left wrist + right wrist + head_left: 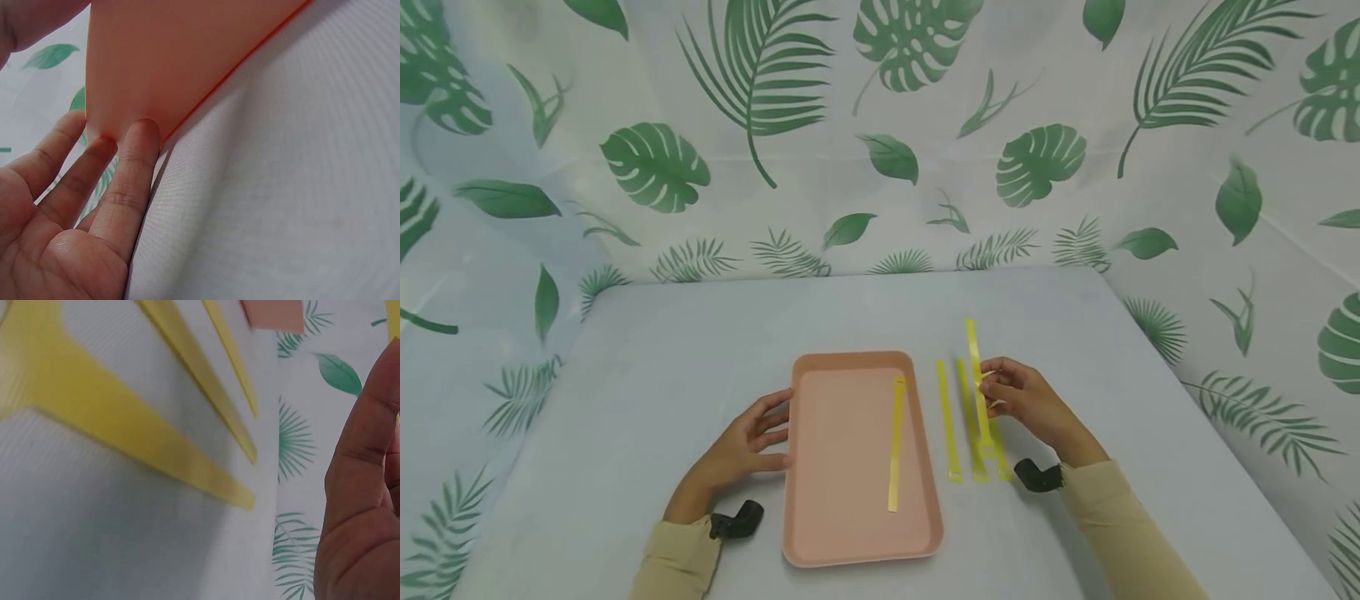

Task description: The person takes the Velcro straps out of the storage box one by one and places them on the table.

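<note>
Right hand [1021, 397] pinches a long, flat, glossy yellow strip with a wider slotted end [973, 350] between thumb and fingers, slotted end towards the person; held strip is right of the tray and partly covers strips behind it, can't tell if its lower end touches anything. Left hand [745, 446] is unclenched, fingers extended and spread, fingertips touching the left edge of a shallow rectangular pink tray with rounded corners [838, 467]; it grasps nothing. One flat yellow strip [897, 442] lies in the tray near its right wall, slotted end at the far side, slightly tilted. Three more yellow strips lie on the white cloth-covered table [685, 350], right of the tray: the nearest strip [947, 412] just beside it, the middle strip [968, 412] next, the rightmost strip [999, 454] mostly hidden by the held strip and right hand. Their slotted ends point at the person. Both arms wear beige sleeves [1138, 533] and black wrist devices [1037, 475]. Behind: white sheet with green leaf prints [955, 179]. Strips blurry in the right wrist view.
</note>
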Tool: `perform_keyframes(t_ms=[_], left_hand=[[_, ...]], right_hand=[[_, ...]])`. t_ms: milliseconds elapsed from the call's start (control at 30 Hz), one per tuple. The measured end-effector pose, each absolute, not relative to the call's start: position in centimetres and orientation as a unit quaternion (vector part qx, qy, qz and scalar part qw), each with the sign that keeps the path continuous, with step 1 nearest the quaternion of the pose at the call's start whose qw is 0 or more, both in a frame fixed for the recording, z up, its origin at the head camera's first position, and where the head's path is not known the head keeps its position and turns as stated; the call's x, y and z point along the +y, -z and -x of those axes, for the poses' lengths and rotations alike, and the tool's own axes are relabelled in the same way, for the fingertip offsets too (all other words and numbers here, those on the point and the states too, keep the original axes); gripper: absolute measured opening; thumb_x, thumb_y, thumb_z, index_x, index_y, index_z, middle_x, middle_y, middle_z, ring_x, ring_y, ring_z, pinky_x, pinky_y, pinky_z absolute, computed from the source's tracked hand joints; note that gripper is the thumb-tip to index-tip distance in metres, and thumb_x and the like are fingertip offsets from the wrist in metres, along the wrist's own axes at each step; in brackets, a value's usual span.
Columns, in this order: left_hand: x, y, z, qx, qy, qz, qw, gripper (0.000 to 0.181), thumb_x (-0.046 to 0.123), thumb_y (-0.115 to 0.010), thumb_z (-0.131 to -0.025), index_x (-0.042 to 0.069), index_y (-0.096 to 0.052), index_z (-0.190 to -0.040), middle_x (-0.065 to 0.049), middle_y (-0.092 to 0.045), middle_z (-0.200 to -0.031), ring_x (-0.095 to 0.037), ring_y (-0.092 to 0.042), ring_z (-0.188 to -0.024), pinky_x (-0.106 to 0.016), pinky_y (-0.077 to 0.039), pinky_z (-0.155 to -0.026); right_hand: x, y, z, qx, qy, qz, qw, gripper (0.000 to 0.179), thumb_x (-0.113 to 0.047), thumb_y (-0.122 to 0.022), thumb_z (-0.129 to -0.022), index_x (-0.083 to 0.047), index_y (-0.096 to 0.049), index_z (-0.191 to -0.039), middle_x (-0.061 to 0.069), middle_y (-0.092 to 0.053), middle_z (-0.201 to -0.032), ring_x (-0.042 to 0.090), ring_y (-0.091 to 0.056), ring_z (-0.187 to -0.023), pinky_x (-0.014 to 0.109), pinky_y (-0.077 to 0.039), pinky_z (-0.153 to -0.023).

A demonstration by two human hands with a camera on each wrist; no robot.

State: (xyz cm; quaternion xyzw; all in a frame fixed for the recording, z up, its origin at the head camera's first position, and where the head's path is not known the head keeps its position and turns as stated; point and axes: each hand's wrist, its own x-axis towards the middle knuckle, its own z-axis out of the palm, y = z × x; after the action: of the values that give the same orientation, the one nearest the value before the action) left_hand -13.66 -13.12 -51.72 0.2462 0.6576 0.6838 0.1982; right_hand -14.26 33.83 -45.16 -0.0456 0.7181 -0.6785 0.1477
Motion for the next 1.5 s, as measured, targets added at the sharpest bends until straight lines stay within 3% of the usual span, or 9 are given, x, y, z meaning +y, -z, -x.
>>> perform_keyframes(t_ms=[300, 667, 833, 933, 1033, 1267, 1500], left_hand=[[-13.1, 51.7, 13.6, 0.665, -0.679, -0.25, 0.186, 0.094, -0.002, -0.082, -0.093, -0.012, -0.023, -0.165, -0.044, -0.027, -0.165, -0.066, -0.04, -0.142, -0.027, -0.056, -0.107], [-13.1, 51.9, 13.7, 0.665, -0.678, -0.254, 0.181, 0.094, -0.003, -0.083, -0.092, -0.012, -0.024, -0.165, -0.043, -0.027, -0.165, -0.049, -0.05, -0.143, -0.026, -0.054, -0.109], [-13.2, 52.0, 13.6, 0.664, -0.679, -0.255, 0.182, 0.094, -0.003, -0.082, -0.092, -0.012, -0.024, -0.165, -0.043, -0.026, -0.166, -0.031, -0.055, -0.144, -0.026, -0.054, -0.109], [-13.1, 52.0, 13.6, 0.662, -0.68, -0.256, 0.182, 0.094, -0.003, -0.082, -0.092, -0.012, -0.024, -0.165, -0.043, -0.025, -0.166, -0.013, -0.056, -0.141, -0.025, -0.053, -0.11], [-13.1, 51.9, 13.6, 0.66, -0.683, -0.25, 0.187, 0.096, -0.003, -0.083, -0.091, -0.011, -0.023, -0.166, -0.042, -0.024, -0.167, -0.007, -0.057, -0.138, -0.025, -0.053, -0.109], [-13.1, 51.9, 13.5, 0.657, -0.685, -0.251, 0.188, 0.095, -0.003, -0.082, -0.092, -0.012, -0.022, -0.165, -0.044, -0.025, -0.166, -0.007, -0.059, -0.136, -0.026, -0.054, -0.108], [-13.0, 51.9, 13.6, 0.664, -0.68, -0.256, 0.18, 0.094, -0.001, -0.083, -0.092, -0.013, -0.024, -0.164, -0.044, -0.028, -0.164, -0.02, -0.058, -0.141, -0.025, -0.053, -0.109]], right_hand=[[35.4, 45.6, 13.9, 0.721, 0.673, 0.036, 0.158, 0.017, 0.0, -0.062, -0.107, -0.003, -0.061, -0.124, 0.0, -0.064, -0.092, 0.013, -0.063, -0.083, 0.027, -0.062, -0.075], [37.1, 46.1, 13.9, 0.731, 0.656, 0.032, 0.183, 0.018, -0.001, -0.061, -0.108, 0.0, -0.058, -0.126, 0.0, -0.066, -0.094, 0.013, -0.064, -0.084, 0.027, -0.062, -0.076], [37.7, 46.1, 13.8, 0.738, 0.647, 0.022, 0.191, 0.019, -0.002, -0.061, -0.109, 0.001, -0.058, -0.128, 0.001, -0.068, -0.093, 0.012, -0.066, -0.082, 0.026, -0.063, -0.076], [38.0, 46.2, 13.8, 0.744, 0.639, 0.017, 0.194, 0.023, -0.002, -0.062, -0.108, 0.005, -0.056, -0.129, 0.001, -0.068, -0.092, 0.012, -0.066, -0.081, 0.026, -0.063, -0.075], [38.3, 46.4, 13.9, 0.751, 0.629, 0.006, 0.2, 0.029, -0.001, -0.063, -0.107, 0.009, -0.054, -0.132, 0.001, -0.067, -0.092, 0.012, -0.065, -0.081, 0.026, -0.062, -0.074], [38.9, 46.6, 13.9, 0.759, 0.613, -0.019, 0.218, 0.035, -0.002, -0.065, -0.106, 0.012, -0.05, -0.135, 0.001, -0.068, -0.091, 0.012, -0.065, -0.081, 0.026, -0.063, -0.072], [39.0, 46.5, 13.9, 0.769, 0.594, -0.038, 0.235, 0.035, -0.002, -0.067, -0.105, 0.013, -0.052, -0.133, 0.002, -0.068, -0.089, 0.012, -0.067, -0.078, 0.026, -0.064, -0.071]])
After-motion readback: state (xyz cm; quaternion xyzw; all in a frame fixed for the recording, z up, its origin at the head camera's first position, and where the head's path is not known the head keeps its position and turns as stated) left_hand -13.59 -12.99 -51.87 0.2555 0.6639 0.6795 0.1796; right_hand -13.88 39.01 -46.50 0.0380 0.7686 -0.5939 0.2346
